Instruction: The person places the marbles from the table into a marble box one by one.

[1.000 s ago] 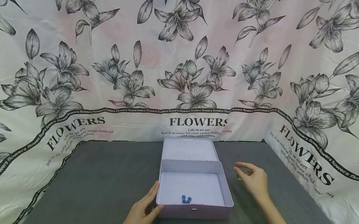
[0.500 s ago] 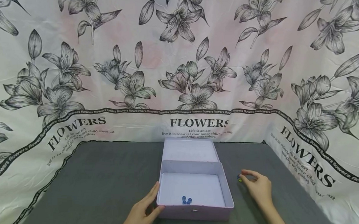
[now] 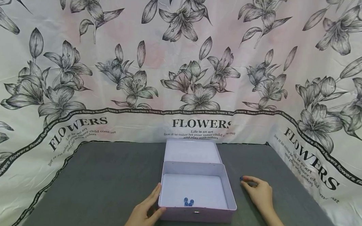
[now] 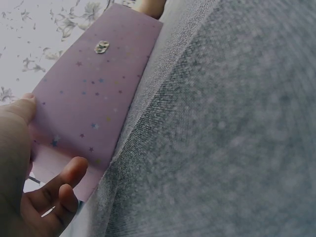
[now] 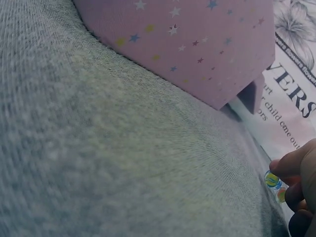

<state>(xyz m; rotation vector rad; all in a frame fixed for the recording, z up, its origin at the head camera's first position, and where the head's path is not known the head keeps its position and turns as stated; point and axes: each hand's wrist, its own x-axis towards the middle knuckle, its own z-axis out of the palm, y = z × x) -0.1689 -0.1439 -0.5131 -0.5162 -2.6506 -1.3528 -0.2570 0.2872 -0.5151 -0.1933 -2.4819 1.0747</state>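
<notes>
A lilac hinged box (image 3: 198,215) with small printed stars stands with its lid (image 3: 191,151) tipped back. Several blue marbles (image 3: 188,202) lie together on its white floor, towards the front. My left hand (image 3: 142,212) holds the front left corner, its thumb at the front rim and its fingers along the left side. Right of the box, my right hand (image 3: 259,194) pinches at a marble low over the table, a bit of blue (image 3: 241,178) showing past its fingertips. In the right wrist view, a blue-and-yellow marble (image 5: 272,179) and a second marble (image 5: 281,195) show beside the fingers.
Dark grey cloth (image 3: 111,185) covers the table around the box. A white flower-printed curtain (image 3: 132,129) rises along the back and both sides, with the lid's far edge close to it. A metal latch (image 3: 196,212) sits on the box's front.
My right hand has come down a little, and its thumb and index finger have closed in at the marbles. The left hand and the box stay in place.
</notes>
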